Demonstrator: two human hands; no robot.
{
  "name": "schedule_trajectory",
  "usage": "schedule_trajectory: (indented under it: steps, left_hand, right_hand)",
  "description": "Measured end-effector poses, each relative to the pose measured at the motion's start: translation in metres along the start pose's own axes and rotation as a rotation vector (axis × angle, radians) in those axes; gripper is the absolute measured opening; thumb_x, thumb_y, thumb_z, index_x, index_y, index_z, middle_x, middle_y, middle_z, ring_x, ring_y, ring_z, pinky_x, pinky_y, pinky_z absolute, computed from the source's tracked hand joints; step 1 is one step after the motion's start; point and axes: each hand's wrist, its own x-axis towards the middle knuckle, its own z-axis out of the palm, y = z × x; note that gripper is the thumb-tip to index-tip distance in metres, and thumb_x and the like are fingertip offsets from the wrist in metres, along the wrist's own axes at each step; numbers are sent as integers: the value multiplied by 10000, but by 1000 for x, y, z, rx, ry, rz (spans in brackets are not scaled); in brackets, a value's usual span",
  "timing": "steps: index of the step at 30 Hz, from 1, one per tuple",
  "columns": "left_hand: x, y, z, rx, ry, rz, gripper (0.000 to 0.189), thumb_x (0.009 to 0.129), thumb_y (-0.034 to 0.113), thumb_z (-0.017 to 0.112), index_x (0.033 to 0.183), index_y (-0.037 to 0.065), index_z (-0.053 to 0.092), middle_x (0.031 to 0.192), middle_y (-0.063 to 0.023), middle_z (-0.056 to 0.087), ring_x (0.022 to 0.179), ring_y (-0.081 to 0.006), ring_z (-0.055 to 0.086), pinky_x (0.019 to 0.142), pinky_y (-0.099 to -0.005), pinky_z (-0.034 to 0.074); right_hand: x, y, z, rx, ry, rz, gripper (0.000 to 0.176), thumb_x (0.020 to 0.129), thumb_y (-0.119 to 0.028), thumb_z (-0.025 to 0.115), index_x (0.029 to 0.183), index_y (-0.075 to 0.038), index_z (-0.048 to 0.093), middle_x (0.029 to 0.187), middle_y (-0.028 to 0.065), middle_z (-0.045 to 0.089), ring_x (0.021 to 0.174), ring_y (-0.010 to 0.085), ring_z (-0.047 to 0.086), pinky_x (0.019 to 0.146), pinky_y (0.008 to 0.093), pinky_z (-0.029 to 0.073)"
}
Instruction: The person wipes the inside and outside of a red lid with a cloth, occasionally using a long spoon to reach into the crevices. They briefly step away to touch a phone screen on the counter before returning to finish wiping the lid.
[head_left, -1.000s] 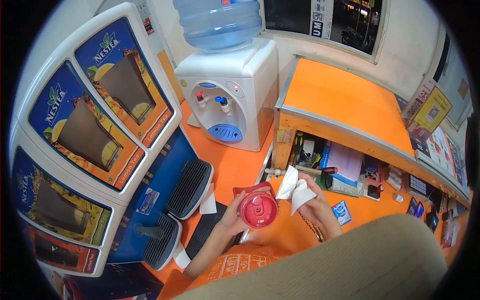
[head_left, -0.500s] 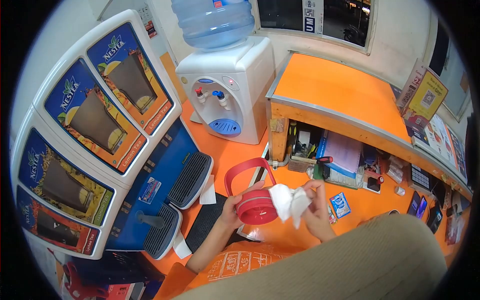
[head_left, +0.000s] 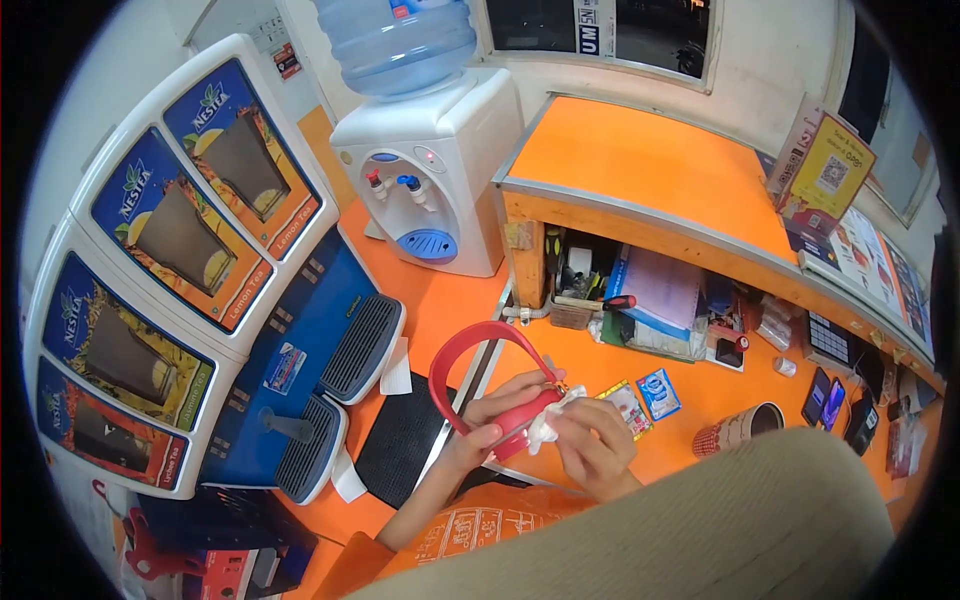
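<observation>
A small red bag with a wide loop strap is held up over the front of the counter. My left hand closes round its left side, fingers along the top and thumb at the near edge. A gold-coloured fitting shows at the end of the strap. My right hand pinches a crumpled white tissue and presses it against the bag's right side. The tissue and my fingers hide part of the bag.
Left of me stands a drink dispenser with drip trays; behind it is a water dispenser. Two sachets and a patterned cup stand or lie to the right. Further right are phones. An orange shelf overhangs stationery.
The bag has turned so its round opening no longer faces me. The tissue is bunched smaller and pressed onto the bag. The view has shifted, bringing the cup into sight.
</observation>
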Motion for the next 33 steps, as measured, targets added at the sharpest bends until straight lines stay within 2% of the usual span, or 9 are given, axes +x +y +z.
schedule_trajectory:
  steps: [4, 7, 14, 17, 19, 22, 26, 31, 33]
  left_hand:
    - [5, -4, 26, 110, 9, 39, 537, 826, 382, 466, 1300, 129, 459, 1364, -307, 283, 1232, -409, 362, 1026, -486, 275]
    - [7, -13, 48, 114, 124, 54, 544, 828, 358, 477, 1251, 16, 489, 1336, -287, 344, 1254, -379, 339, 1045, -457, 231]
    - [24, -33, 101, 231, 207, 283, 518, 832, 346, 474, 1258, 52, 491, 1317, -322, 339, 1231, -415, 358, 1018, -483, 272]
    - [26, -33, 129, 338, 244, 316, 488, 846, 353, 476, 1223, 45, 516, 1308, -329, 341, 1216, -413, 377, 1005, -487, 289]
    - [27, -38, 141, 466, 280, 371, 465, 858, 358, 473, 1194, 40, 526, 1297, -332, 347, 1190, -407, 407, 993, -487, 305]
    - [23, -55, 154, 518, 387, 463, 468, 859, 362, 471, 1193, 39, 518, 1300, -332, 342, 1181, -414, 411, 988, -493, 308]
    - [22, -65, 167, 587, 423, 501, 450, 847, 351, 484, 1169, 39, 532, 1277, -329, 364, 1176, -437, 405, 973, -517, 317]
    - [27, -66, 175, 758, 362, 585, 414, 836, 362, 516, 1147, 91, 553, 1268, -321, 367, 1164, -450, 399, 944, -534, 339]
    - [33, -56, 170, 940, 220, 617, 393, 839, 369, 543, 1141, 117, 535, 1270, -315, 366, 1156, -453, 397, 921, -552, 349]
  right_hand:
    - [6, 0, -19, -1, -81, -246, 309, 608, -22, 662, 916, -38, 639, 893, 64, 598, 795, 236, 597, 680, 317, 508]
    - [10, 8, -36, 81, -108, -344, 287, 595, -41, 669, 880, -34, 637, 870, 57, 605, 791, 222, 601, 676, 310, 515]
    - [-6, 12, -70, 32, 54, -310, 300, 585, -32, 672, 883, -47, 640, 890, 51, 600, 820, 224, 611, 690, 319, 521]
    - [-12, 12, -85, 75, 113, -225, 241, 598, 52, 642, 822, -36, 630, 875, 87, 592, 795, 255, 603, 682, 326, 506]
    - [-13, 12, -90, 259, 246, 18, 246, 608, 98, 638, 833, 2, 620, 860, 113, 592, 780, 260, 609, 696, 333, 512]
    - [-17, 7, -100, 338, 213, 99, 220, 646, 150, 552, 821, 21, 588, 854, 148, 579, 794, 268, 601, 718, 324, 488]
    - [-29, 10, -108, 376, 203, 137, 295, 627, 156, 611, 885, 14, 602, 863, 140, 588, 789, 271, 609, 689, 328, 505]
    - [-48, 8, -102, 776, 133, 752, 163, 790, 98, 538, 921, 14, 587, 920, 90, 591, 837, 134, 576, 707, 290, 483]
    - [-54, -7, -104, 931, 131, 819, 154, 812, 80, 525, 941, 15, 577, 917, 75, 591, 844, 116, 566, 722, 273, 473]
